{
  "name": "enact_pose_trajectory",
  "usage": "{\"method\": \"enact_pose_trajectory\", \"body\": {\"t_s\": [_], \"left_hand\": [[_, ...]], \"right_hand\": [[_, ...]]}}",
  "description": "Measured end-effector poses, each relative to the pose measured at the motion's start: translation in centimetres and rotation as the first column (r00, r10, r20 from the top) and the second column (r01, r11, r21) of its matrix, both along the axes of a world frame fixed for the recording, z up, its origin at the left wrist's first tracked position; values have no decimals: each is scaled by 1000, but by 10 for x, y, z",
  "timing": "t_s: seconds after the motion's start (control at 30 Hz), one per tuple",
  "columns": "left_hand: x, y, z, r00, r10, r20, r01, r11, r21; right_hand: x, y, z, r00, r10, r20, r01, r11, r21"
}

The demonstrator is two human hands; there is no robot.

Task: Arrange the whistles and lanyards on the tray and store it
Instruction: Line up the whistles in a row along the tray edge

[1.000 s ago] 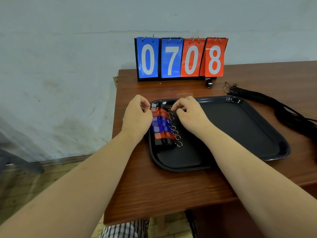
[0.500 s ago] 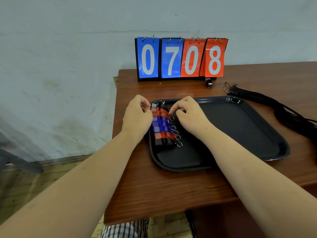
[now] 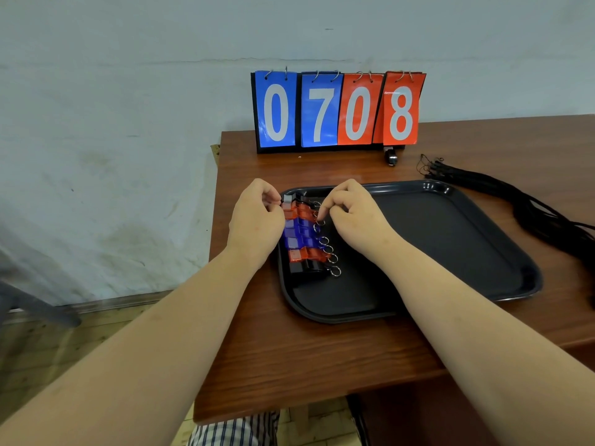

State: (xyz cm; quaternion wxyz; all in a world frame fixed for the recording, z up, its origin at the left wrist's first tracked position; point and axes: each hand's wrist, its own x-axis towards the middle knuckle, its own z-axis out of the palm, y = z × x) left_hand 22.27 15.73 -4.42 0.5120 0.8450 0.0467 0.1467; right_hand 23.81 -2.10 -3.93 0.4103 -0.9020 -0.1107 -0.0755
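In the head view, a row of red, blue and black whistles (image 3: 304, 235) lies along the left edge of the black tray (image 3: 450, 239) at frame centre, with the left hand (image 3: 256, 223) and right hand (image 3: 349, 217) pinching its upper end from either side. The black lanyards (image 3: 531, 210) lie off the tray at the right, not yet placed. To square the row well, she should probably nudge lightly so the key rings stay aligned and neighbouring whistles do not shift.

The left hand (image 3: 256, 225) covers the left ends of the upper whistles (image 3: 302, 235). The lanyards (image 3: 528, 210) run off the frame's right edge. A small dark object (image 3: 391, 157) below the scoreboard (image 3: 338, 111) is too small to identify.
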Motion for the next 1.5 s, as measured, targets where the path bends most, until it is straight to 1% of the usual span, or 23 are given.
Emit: {"method": "enact_pose_trajectory", "body": {"t_s": [0.1,0.2,0.4,0.73,0.87,1.03,1.1,1.2,1.3,1.33,1.4,1.5], "left_hand": [[0,0,0,1000,-4,1,4,1000,-4],[0,0,0,1000,-3,5,3,1000,-4],[-1,-1,1,1000,3,1,-3,1000,-4],[-3,-1,4,1000,1,-8,-1,1000,-4],[-4,-2,4,1000,0,-6,0,1000,1],[-3,0,4,1000,9,-21,-9,1000,9],[-3,-1,4,1000,11,-27,-11,1000,-1],[-3,-2,4,1000,19,-25,-19,1000,14],[-3,-2,4,1000,16,-15,-16,1000,21],[-2,-2,4,1000,17,-11,-17,1000,20],[-2,-2,4,1000,16,-1,-16,1000,23],[-2,-2,4,1000,19,10,-19,1000,25]], "right_hand": [[-2,-1,1,1000,13,17,-13,1000,16],[-6,-1,3,997,63,34,-63,998,4],[-9,0,5,994,112,8,-112,993,-36],[-7,0,5,998,23,54,-21,999,-40],[-7,-1,5,995,-49,88,51,998,-26],[4,-10,9,958,-280,63,277,959,55],[20,-24,13,937,-340,80,335,940,69],[53,-47,22,889,-436,138,445,894,-43],[82,-64,26,846,-519,123,533,825,-188],[89,-68,25,852,-513,103,521,814,-256],[103,-74,21,888,-457,45,440,819,-368],[122,-76,15,911,-413,-22,355,809,-468]]}}
